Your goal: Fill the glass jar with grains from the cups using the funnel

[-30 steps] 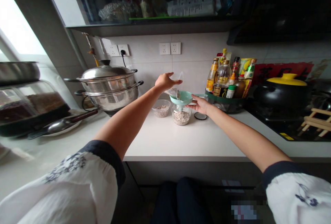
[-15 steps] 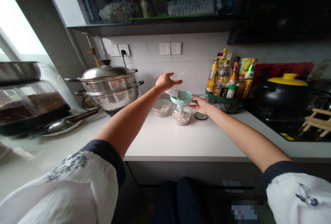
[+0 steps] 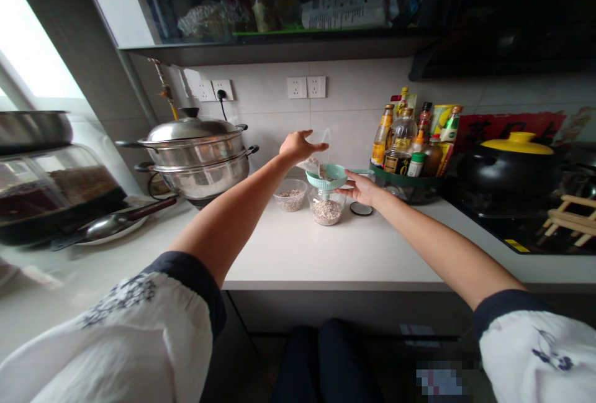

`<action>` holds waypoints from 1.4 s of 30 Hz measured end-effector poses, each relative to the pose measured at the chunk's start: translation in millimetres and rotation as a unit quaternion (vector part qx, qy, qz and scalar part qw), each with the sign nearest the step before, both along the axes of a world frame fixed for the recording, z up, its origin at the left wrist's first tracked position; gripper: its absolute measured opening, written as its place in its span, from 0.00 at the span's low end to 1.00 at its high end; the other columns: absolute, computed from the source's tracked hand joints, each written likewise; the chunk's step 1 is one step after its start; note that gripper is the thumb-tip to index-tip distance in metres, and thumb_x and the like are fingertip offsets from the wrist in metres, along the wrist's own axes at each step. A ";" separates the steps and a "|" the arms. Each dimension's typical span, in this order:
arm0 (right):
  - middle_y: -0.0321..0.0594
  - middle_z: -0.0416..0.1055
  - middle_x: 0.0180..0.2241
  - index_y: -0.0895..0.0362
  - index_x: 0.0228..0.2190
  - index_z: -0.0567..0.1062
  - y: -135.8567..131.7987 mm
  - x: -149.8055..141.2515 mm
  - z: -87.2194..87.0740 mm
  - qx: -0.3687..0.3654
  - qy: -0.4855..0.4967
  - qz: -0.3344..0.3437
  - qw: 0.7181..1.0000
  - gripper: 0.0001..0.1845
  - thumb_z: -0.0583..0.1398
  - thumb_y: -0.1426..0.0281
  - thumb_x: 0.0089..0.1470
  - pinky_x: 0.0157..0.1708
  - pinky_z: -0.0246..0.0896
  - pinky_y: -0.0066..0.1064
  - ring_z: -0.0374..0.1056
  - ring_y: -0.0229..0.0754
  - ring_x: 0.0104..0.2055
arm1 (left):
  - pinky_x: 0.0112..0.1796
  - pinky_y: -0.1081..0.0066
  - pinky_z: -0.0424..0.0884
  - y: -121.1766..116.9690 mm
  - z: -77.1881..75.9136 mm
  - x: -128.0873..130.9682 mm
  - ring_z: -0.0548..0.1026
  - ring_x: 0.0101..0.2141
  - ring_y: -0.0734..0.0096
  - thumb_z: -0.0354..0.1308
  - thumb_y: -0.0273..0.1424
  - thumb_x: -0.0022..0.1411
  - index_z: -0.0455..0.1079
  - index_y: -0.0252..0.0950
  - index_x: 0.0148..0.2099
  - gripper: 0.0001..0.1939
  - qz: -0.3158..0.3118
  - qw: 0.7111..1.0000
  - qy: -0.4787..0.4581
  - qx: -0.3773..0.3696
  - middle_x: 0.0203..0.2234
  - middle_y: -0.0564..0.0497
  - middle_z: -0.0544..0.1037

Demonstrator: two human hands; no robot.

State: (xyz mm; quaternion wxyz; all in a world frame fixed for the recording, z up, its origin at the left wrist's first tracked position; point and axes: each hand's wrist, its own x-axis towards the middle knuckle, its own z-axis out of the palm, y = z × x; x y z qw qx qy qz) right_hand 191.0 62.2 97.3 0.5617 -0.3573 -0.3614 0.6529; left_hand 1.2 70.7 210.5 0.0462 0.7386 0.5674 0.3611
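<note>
My left hand [image 3: 296,144] grips a clear container [image 3: 318,152] tilted downward, with grains sliding from it into a teal funnel [image 3: 326,177]. The funnel sits on a clear jar [image 3: 326,207] partly filled with grains on the white counter [image 3: 335,253]. My right hand [image 3: 360,188] rests against the funnel's right rim, thumb and fingers pinching it. A second clear jar [image 3: 291,195] with grains stands just left of the first. A round dark lid [image 3: 361,208] lies on the counter under my right hand.
A steel steamer pot [image 3: 195,151] stands at the back left, a pan with a ladle [image 3: 105,225] further left. A tray of sauce bottles [image 3: 410,142] sits right of the funnel. A black pot with yellow lid [image 3: 514,164] is on the stove at right.
Almost nothing moved; the tilted container dipped slightly lower toward the funnel and grains keep sliding out.
</note>
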 end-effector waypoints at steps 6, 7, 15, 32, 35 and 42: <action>0.44 0.75 0.30 0.60 0.37 0.70 1.5 0.6 -1.1 -0.004 0.001 0.000 1.000 0.05 0.58 0.71 0.57 0.28 0.75 0.31 0.74 0.41 0.29 | 0.50 0.69 0.65 -0.2 0.0 0.0 0.69 0.54 0.56 0.63 0.53 0.46 0.62 0.37 0.62 0.44 -0.004 1.000 0.006 0.000 0.55 0.44 0.70; 0.43 0.75 0.30 0.60 0.37 0.70 1.5 0.6 -1.0 -0.005 0.001 0.000 1.000 0.06 0.57 0.71 0.57 0.28 0.75 0.31 0.74 0.41 0.29 | 0.50 0.69 0.65 -0.5 0.3 0.2 0.69 0.54 0.57 0.63 0.53 0.46 0.62 0.37 0.61 0.44 -0.005 1.000 0.007 0.001 0.55 0.44 0.71; 0.44 0.75 0.30 0.60 0.37 0.70 -0.2 0.0 0.4 -0.010 -0.006 -0.002 1.000 0.06 0.57 0.71 0.57 0.27 0.74 0.30 0.74 0.41 0.29 | 0.49 0.68 0.66 -0.9 1.2 1.4 0.69 0.53 0.57 0.63 0.53 0.45 0.62 0.38 0.62 0.44 -0.007 1.000 0.017 0.006 0.54 0.44 0.71; 0.44 0.75 0.30 0.59 0.37 0.70 1.2 -0.3 -1.7 -0.008 0.002 -0.008 1.000 0.07 0.60 0.69 0.55 0.27 0.74 0.31 0.74 0.41 0.29 | 0.50 0.69 0.65 0.8 -0.9 -1.2 0.68 0.54 0.56 0.63 0.54 0.44 0.62 0.38 0.62 0.45 -0.008 1.000 -0.009 0.002 0.55 0.44 0.70; 0.43 0.75 0.29 0.60 0.36 0.70 2.4 -1.1 -3.2 -0.005 0.003 -0.016 1.000 0.06 0.59 0.71 0.56 0.28 0.74 0.31 0.73 0.41 0.28 | 0.50 0.70 0.64 2.9 -2.7 -4.1 0.68 0.55 0.57 0.62 0.54 0.46 0.62 0.38 0.62 0.45 -0.007 0.999 -0.033 -0.002 0.56 0.44 0.69; 0.42 0.75 0.27 0.59 0.37 0.69 6.1 -1.4 -4.0 -0.001 -0.017 -0.033 0.999 0.05 0.54 0.72 0.59 0.27 0.74 0.31 0.73 0.40 0.27 | 0.50 0.71 0.64 7.9 -6.0 -12.6 0.69 0.54 0.58 0.62 0.53 0.47 0.61 0.37 0.62 0.44 0.008 0.996 -0.088 -0.020 0.56 0.43 0.69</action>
